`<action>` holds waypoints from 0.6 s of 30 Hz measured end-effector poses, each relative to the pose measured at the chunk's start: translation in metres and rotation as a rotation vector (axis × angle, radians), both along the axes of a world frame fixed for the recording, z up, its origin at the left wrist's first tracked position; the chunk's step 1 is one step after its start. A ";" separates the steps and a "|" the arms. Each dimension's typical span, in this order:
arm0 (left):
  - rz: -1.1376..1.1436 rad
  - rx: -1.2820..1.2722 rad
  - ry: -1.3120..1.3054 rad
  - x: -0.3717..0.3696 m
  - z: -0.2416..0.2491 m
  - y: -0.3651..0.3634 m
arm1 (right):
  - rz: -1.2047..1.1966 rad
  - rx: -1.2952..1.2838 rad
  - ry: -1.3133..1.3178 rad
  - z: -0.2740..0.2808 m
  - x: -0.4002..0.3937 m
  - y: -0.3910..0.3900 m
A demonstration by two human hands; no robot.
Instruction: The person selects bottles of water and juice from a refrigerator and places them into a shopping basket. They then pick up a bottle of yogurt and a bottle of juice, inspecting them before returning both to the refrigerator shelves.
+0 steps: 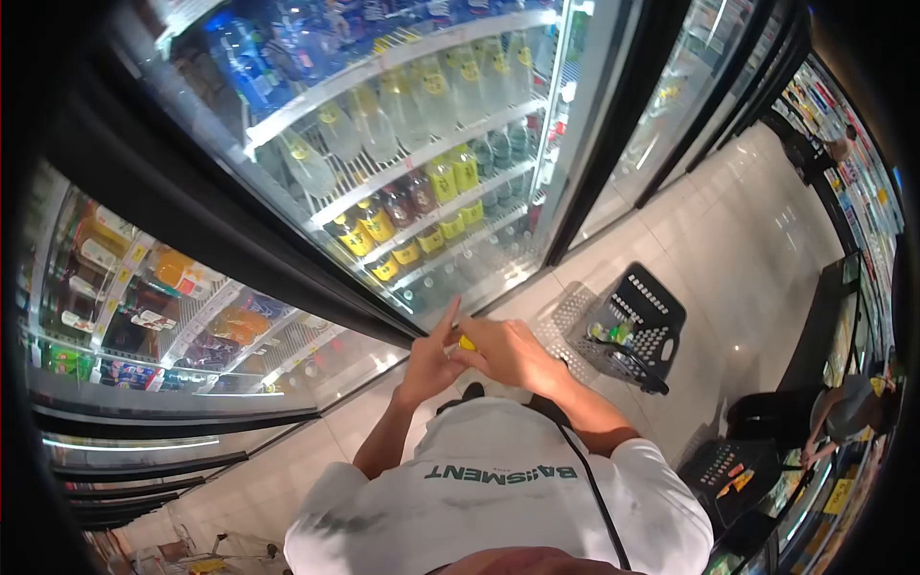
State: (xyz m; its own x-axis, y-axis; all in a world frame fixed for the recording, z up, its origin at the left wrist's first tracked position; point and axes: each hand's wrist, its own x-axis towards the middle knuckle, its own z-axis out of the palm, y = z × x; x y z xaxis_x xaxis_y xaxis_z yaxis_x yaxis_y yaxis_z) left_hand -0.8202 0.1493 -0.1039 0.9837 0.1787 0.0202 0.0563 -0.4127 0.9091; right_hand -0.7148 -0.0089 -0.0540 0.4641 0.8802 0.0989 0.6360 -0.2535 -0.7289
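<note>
Both arms bent inward
Right hand curls around a yellow item; left hand extends its index finger, grip impossible to tell.

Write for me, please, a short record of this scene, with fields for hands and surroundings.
Left hand: one finger extended, close to the right hand
Right hand: fingers bent
Between hands: small yellow object, mostly hidden; grip unclear
Ahead: shelves of bottles
On floor, right: dark basket with items inside
Clothing: white shirt
Far right: another person beside a second basket
</note>
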 end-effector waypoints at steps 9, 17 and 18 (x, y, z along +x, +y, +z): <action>0.030 0.193 0.014 0.126 -0.019 -0.084 | -0.595 0.101 -0.069 -0.034 0.142 -0.186; 0.063 0.511 0.720 0.102 -0.100 -0.115 | -1.014 -0.568 -0.030 -0.283 0.270 -0.371; 0.096 0.514 0.696 0.096 -0.101 -0.122 | -1.048 -0.604 0.010 -0.334 0.276 -0.388</action>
